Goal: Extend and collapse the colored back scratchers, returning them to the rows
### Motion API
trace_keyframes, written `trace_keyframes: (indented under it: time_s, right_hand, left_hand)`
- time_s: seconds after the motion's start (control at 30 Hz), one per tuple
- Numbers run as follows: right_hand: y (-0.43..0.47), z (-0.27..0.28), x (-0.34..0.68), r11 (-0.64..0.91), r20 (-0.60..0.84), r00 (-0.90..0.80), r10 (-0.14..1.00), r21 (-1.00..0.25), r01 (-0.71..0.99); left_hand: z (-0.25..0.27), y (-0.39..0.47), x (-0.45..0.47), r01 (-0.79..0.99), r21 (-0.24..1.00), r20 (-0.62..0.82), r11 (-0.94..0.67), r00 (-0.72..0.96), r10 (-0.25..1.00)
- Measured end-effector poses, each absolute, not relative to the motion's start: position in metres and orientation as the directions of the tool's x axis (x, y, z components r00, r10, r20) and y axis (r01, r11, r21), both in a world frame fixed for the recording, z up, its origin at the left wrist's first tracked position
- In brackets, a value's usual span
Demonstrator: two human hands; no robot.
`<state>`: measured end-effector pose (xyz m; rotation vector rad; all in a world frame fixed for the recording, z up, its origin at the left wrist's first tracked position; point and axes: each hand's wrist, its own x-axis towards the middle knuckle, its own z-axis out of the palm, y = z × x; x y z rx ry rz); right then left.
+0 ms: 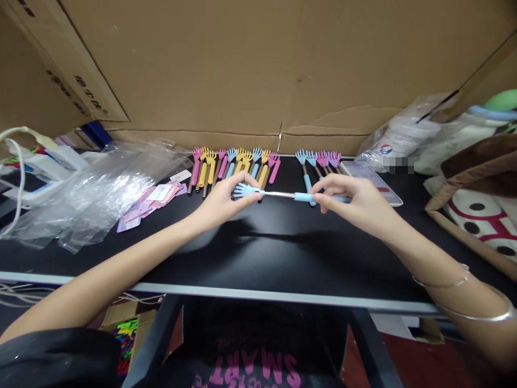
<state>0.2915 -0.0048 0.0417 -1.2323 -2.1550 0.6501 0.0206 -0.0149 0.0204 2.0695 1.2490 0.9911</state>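
Over the desk (262,264) I can see a blue scratcher (301,196) held nearly level. The left hand (224,198) pinches its clawed head between thumb and fingers; the right hand (350,200) grasps the handle. Farther off, pink, yellow and blue scratchers (223,167) lie in a row, with a smaller group (308,184) to the right. Clear plastic bags (92,188) and pinkish cards (139,209) lie on the left side.

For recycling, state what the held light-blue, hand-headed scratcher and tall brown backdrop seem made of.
Hand-shaped head: probably smooth plastic, moulded-looking. Silvery rod: likely polished metal, given its shine. Blue handle: even, matte surface; perhaps plastic or foam. Brown backdrop: apparently matte cardboard, creased.
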Motion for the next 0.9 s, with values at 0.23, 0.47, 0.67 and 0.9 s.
trace_keyframes:
  time_s: [0.23, 0.47, 0.67, 0.9]
  right_hand:
    - [-0.002, 0.037, 0.302, 0.536, 0.257, -0.511, 0.82, -0.658, 0.529]
    - [0.003, 0.04, 0.308, 0.417, 0.114, -0.52, 0.846, -0.75, 0.514]
    - [-0.003, 0.039, 0.306, 0.488, 0.257, -0.434, 0.863, -0.647, 0.586]
    - [-0.003, 0.031, 0.301, 0.542, 0.255, -0.501, 0.827, -0.6, 0.589]
  left_hand:
    - [0.027, -0.018, 0.005, 0.786, 0.203, 0.623, -0.584, 0.357, 0.696]
    - [0.027, -0.022, 0.001, 0.802, 0.035, 0.596, -0.596, 0.462, 0.657]
    - [0.02, -0.017, 0.001, 0.686, 0.566, 0.386, -0.456, 0.268, 0.883]
    - [0.021, -0.015, 0.002, 0.6, 0.688, 0.273, -0.409, 0.309, 0.911]
